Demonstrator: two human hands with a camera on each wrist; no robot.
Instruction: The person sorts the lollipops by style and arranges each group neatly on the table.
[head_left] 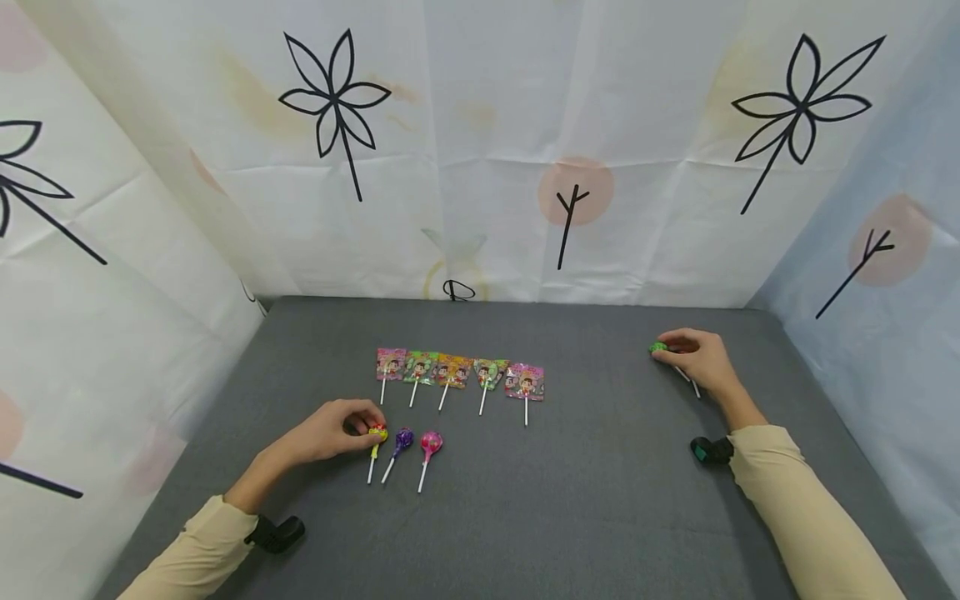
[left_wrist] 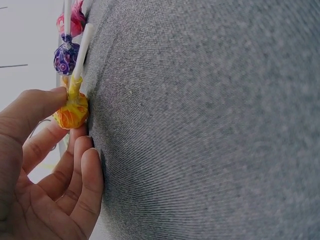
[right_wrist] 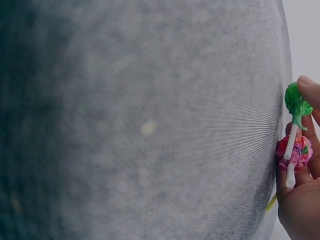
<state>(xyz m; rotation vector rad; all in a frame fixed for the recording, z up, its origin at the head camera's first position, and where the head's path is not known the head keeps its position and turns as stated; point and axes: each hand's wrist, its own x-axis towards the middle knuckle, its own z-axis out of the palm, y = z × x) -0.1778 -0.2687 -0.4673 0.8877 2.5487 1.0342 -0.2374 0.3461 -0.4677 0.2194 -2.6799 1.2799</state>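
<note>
Plainly, both hands are holding lollipops over the grey table [head_left: 570,508]. On its left side, the left hand [head_left: 328,432] is pinching a yellow lollipop [left_wrist: 74,112] by its candy head between thumb and index finger, while the other fingers are bending loosely beside it. The head view is showing red on top of that wrapper; the left wrist view is revealing an orange-yellow underside and the gathered yellow neck. On the far right side of the table, the right hand [head_left: 701,360] is gripping a green lollipop [right_wrist: 297,100] with thumb and fingers. The right wrist view is exposing a second sweet, a pink-and-red lollipop [right_wrist: 299,150], resting against the fingers just beside the green one; the head view is hiding its head behind the hand. As to direction, the yellow lollipop's long axis is running nearly straight toward the person, its stick pointing nearward and slightly left. The green one's axis is slanting, its stick pointing nearward and to the right. Just right of the yellow lollipop, a purple lollipop [head_left: 403,438] and a pink lollipop [head_left: 431,442] are lying with sticks pointing nearward and leftward. Farther back, five flat-packet lollipops [head_left: 453,371] are forming a row, sticks facing the person.
</note>
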